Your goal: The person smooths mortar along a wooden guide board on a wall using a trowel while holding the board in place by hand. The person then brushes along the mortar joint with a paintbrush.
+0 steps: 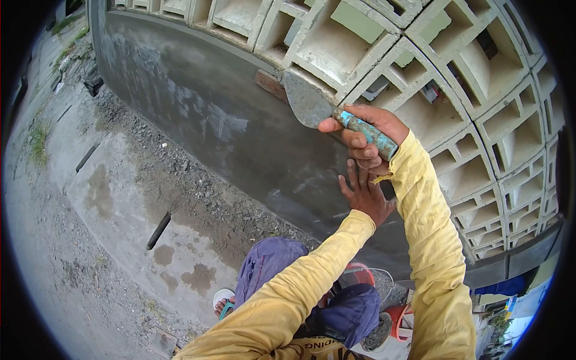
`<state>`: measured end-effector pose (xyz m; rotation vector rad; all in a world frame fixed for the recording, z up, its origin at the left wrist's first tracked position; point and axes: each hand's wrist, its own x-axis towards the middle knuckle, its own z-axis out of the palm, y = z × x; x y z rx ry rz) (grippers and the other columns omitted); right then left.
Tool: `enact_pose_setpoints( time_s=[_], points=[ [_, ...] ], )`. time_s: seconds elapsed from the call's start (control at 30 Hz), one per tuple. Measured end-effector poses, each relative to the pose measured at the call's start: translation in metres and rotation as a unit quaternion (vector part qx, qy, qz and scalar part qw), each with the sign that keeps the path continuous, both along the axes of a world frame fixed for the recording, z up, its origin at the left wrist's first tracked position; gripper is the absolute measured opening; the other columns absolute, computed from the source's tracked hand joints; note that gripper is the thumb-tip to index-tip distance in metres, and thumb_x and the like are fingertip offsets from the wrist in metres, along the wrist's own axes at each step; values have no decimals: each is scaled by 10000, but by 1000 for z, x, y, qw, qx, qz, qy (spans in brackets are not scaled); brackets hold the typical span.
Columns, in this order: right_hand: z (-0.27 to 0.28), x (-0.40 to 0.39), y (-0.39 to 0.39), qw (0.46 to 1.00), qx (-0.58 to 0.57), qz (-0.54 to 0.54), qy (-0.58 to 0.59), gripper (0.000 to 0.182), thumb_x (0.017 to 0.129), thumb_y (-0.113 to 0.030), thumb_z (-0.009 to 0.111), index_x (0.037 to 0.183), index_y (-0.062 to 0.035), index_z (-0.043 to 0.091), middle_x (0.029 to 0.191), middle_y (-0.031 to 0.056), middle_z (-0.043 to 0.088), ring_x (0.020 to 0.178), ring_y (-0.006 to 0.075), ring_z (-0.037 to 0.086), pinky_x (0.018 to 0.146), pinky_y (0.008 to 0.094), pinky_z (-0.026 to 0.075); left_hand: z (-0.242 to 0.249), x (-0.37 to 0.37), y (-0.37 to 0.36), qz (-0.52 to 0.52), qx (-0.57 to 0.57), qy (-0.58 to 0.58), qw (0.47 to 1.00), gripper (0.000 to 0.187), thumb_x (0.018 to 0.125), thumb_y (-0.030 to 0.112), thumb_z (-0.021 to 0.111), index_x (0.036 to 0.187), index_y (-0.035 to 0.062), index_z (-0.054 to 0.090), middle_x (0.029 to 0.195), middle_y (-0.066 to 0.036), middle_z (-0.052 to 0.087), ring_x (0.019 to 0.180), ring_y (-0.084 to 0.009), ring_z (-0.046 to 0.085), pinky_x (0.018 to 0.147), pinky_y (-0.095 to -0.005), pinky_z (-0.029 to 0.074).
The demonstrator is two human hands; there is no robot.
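Observation:
My right hand [372,135] is wrapped around the worn blue handle of a trowel [309,101]. Its grey rounded blade lies along the top edge of the plastered wall [198,120], just under the concrete breeze blocks [342,45]. A reddish-brown strip [271,85] shows at the wall's edge beside the blade. Lower down, my left hand [367,193] rests against the dark, damp-looking plaster with its fingers spread and nothing in it.
Below my arms stand a red bucket [360,274] with a wire handle and another red bucket [397,321] near some grey mortar [378,336]. Gravel [204,186] runs along the wall's foot. A short dark bar [159,231] protrudes from the concrete ground [126,198].

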<state>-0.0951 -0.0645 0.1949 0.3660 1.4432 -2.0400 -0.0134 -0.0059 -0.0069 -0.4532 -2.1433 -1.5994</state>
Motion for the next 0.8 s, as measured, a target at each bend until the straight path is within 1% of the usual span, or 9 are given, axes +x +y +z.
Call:
enact_pose_setpoints(
  time_s=[0.1,0.2,0.3,0.4,0.5,0.6,0.7,0.77,0.8],
  points=[
    [2,-12,9,999,-15,38,-25,512,1027,-350,394,1256,100,481,606,57,564,399,119,542,305,225,417,-1,-1,-1,32,63,62,996,1060,674,586,778,1405,28,251,1539,-186,226,1453,-470,116,1065,-708,79],
    [3,-19,13,996,-44,62,-43,507,1030,-343,389,1255,102,479,611,54,564,400,113,541,304,224,417,3,-2,-1,41,84,70,993,1081,649,569,804,1397,26,243,1552,-202,205,1445,-486,125,1060,-714,83],
    [3,-26,11,994,-66,60,-57,506,1033,-338,381,1253,106,478,617,50,563,401,109,541,305,224,417,5,-2,-5,28,58,67,996,903,750,449,742,1349,-24,259,1455,-275,269,1419,-533,129,1056,-714,92],
    [3,-32,8,994,-67,62,-61,505,1037,-334,370,1253,111,474,623,48,564,403,109,542,305,225,416,1,-3,-3,28,57,65,996,1095,649,573,798,1412,38,222,1569,-212,179,1444,-485,132,1056,-717,89],
    [4,-30,10,994,-63,67,-62,513,1041,-334,360,1261,118,463,627,51,565,402,113,540,303,225,419,2,-2,-5,14,45,66,997,921,738,436,756,1355,-28,254,1441,-269,282,1422,-528,121,1064,-709,81],
    [5,-19,14,994,-49,79,-60,527,1044,-337,356,1263,131,458,624,66,562,391,121,532,297,221,411,1,-2,-1,36,63,66,995,1099,675,604,772,1429,44,202,1535,-206,224,1443,-488,126,1054,-723,94],
    [5,4,13,993,-32,93,-58,532,1045,-339,357,1225,144,490,622,85,559,377,125,520,288,219,392,-5,1,2,1,-29,30,999,1079,712,628,741,1444,62,185,1519,-206,235,1442,-490,120,1047,-731,104],
    [7,22,10,995,8,88,-42,532,1044,-336,361,1185,151,521,622,97,558,367,125,508,281,219,377,-7,1,3,-17,-36,42,998,1075,741,596,728,1463,41,157,1535,-236,175,1433,-501,104,1046,-734,85],
    [13,28,7,995,39,94,-13,442,1020,-314,473,1123,99,593,640,78,577,387,112,524,324,219,419,-8,1,4,-25,-40,49,998,1073,756,580,722,1472,31,143,1543,-251,145,1428,-507,96,1046,-736,76]
  ],
)
